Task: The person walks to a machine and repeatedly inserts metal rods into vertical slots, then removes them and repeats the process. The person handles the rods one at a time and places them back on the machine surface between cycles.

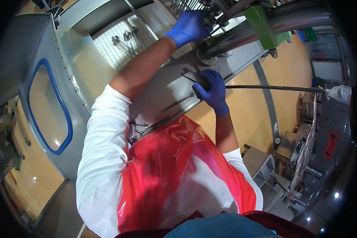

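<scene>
Left hand (189, 28), grasp indiscernible, at metal fittings (215, 15) left of green block (259, 23); right hand (214, 91), below-left of it, grasping dark handle (202, 81).

A dark, elongated object (201, 80) slants in the right grip (214, 90).

The blue gloves (190, 27) look rubbery and smooth. The red apron (154, 170) is glossy, crinkled plastic; the white sleeve (105, 123), matt cloth. Smooth, satiny metal forms the machine ledge (158, 97). The tan floor (246, 109) shines.
</scene>
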Demonstrator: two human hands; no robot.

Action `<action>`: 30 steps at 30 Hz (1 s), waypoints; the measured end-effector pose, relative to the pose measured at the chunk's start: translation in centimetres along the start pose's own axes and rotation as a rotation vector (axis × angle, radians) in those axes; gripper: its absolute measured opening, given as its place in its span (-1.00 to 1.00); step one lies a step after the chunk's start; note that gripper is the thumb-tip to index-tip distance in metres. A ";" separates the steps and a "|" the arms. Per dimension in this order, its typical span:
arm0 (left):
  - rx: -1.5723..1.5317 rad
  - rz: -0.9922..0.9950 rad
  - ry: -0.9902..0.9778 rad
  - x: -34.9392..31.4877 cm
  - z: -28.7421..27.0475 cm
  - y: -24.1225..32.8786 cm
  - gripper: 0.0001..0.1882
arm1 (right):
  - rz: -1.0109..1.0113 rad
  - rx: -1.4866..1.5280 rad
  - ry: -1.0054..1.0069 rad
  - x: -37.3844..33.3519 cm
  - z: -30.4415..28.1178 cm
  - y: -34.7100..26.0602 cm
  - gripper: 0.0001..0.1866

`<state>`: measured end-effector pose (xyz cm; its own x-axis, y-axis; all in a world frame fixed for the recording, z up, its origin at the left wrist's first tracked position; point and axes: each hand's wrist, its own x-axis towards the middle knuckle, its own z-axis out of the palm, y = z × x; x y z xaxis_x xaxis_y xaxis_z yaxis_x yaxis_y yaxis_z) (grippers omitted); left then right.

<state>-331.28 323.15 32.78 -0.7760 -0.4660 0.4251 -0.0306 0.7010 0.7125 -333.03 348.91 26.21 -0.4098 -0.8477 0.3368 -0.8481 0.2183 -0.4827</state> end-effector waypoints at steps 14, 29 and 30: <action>0.077 0.088 0.000 0.9 0.7 -2.9 -0.64 | 0.017 -0.022 -0.015 0.3 -0.4 -0.6 -0.59; 0.056 0.057 -0.070 0.8 0.6 -2.2 -0.71 | 0.226 0.423 0.167 9.2 5.2 -3.2 -0.38; 0.048 0.062 -0.068 0.8 0.8 -2.2 -0.70 | 0.214 0.361 0.184 9.2 5.8 -2.8 -0.38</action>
<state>-332.35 321.62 31.15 -0.8182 -0.3844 0.4276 -0.0102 0.7533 0.6576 -332.47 337.73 26.01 -0.6435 -0.6949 0.3210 -0.5802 0.1693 -0.7967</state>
